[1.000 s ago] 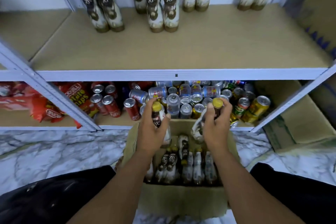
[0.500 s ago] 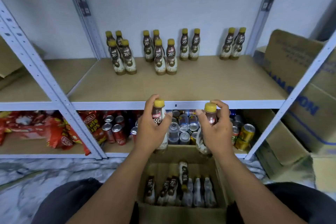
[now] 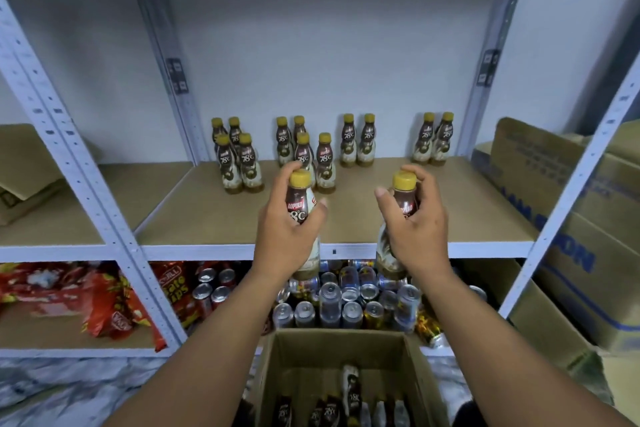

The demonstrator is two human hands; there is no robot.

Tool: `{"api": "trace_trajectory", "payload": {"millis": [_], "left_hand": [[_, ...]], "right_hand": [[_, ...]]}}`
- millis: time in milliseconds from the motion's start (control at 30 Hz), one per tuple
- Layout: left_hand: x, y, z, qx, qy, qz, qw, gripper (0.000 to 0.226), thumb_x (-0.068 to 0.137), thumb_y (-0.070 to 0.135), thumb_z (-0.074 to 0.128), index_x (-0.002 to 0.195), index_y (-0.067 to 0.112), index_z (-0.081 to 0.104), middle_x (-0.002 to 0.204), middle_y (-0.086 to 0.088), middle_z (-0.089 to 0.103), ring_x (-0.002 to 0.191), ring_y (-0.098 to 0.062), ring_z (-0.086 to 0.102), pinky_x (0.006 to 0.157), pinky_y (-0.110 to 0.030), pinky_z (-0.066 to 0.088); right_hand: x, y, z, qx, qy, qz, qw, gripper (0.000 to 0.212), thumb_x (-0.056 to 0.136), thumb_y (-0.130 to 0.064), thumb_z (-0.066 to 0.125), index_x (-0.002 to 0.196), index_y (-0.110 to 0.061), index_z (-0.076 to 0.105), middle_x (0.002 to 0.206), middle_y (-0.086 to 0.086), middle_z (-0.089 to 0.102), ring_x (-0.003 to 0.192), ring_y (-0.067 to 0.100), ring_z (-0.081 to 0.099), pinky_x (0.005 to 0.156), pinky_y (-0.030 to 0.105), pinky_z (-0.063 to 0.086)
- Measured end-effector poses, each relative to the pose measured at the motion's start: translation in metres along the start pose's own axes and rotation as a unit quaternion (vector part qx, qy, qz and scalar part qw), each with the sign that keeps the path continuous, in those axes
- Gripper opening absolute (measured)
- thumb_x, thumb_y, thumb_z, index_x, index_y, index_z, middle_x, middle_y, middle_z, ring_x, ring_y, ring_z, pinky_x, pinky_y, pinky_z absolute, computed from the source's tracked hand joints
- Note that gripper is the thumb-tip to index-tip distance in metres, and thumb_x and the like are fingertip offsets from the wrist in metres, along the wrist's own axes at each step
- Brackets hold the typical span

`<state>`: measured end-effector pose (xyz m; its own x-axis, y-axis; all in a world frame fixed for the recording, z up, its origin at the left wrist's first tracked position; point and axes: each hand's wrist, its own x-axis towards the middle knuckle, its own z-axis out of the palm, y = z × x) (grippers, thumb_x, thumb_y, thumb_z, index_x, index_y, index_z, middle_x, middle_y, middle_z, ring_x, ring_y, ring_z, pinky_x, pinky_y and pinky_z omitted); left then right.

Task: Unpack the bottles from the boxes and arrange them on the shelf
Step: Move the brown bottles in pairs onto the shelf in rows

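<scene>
A metal rack's middle shelf [image 3: 194, 218] carries twelve Kopiko 78°C bottles [image 3: 348, 142], upright in paired rows starting at the back wall, probably to leave the front free for more. Below it, one open cardboard box [image 3: 332, 350] holds more bottles, too cropped to count. The left hand [image 3: 287, 236] and right hand [image 3: 419, 236] each wrap their fingers round one upright bottle: the left bottle [image 3: 298, 206] and the right bottle [image 3: 403, 189]. Both are raised at the shelf's front edge, apparently to be set down as a pair.

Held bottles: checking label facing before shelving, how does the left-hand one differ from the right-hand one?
The left bottle shows its 78°C label; the right bottle has its label mostly hidden by the right hand. The left bottle overlaps shelved bottles in view; the right bottle is before bare shelf. Both are yellow-capped and upright.
</scene>
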<state>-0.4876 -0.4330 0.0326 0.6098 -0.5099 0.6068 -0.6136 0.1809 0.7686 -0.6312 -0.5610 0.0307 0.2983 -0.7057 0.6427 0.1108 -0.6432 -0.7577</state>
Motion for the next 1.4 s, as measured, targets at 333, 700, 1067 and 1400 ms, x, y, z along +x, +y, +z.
{"api": "trace_trajectory", "payload": {"millis": [333,700,1067,1400], "left_hand": [[0.062,-0.052,0.044,-0.024,0.001,-0.01,1.0,0.056,0.091,0.014,0.075,0.137,0.033,0.05,0.11,0.019,0.069,0.096,-0.004,0.07,0.08,-0.015,0.052],[0.083,-0.115,0.081,0.002,0.018,-0.026,1.0,0.064,0.09,0.016,0.076,0.125,0.059,0.044,0.114,0.032,0.062,0.1,0.001,0.066,0.082,-0.011,0.049],[0.082,-0.138,0.092,0.047,0.017,-0.02,0.999,0.062,0.09,0.023,0.075,0.13,0.053,0.038,0.119,0.017,0.063,0.102,-0.005,0.065,0.084,-0.024,0.054],[0.065,-0.128,0.072,0.065,-0.077,-0.065,0.993,0.092,0.094,0.039,0.072,0.152,0.062,0.004,0.155,0.016,0.044,0.137,-0.005,0.048,0.111,-0.041,0.046]], "right_hand": [[0.057,0.066,0.023,0.002,0.031,0.016,0.999,0.036,0.091,-0.022,0.076,0.115,-0.037,0.054,0.079,-0.008,0.064,0.072,0.005,0.061,0.068,0.014,0.045],[0.08,0.137,0.058,0.009,0.031,0.028,0.999,0.036,0.092,-0.017,0.075,0.118,-0.03,0.053,0.076,-0.008,0.061,0.069,0.005,0.059,0.065,0.012,0.044],[0.077,0.157,0.073,-0.023,0.037,0.015,0.999,0.039,0.093,-0.025,0.072,0.123,-0.032,0.049,0.086,-0.013,0.063,0.077,0.006,0.062,0.068,0.01,0.043],[0.062,0.145,0.059,-0.079,-0.091,0.106,0.987,0.069,0.096,-0.057,0.057,0.152,-0.041,0.021,0.132,-0.003,0.06,0.113,0.016,0.06,0.096,0.037,0.048]]}}
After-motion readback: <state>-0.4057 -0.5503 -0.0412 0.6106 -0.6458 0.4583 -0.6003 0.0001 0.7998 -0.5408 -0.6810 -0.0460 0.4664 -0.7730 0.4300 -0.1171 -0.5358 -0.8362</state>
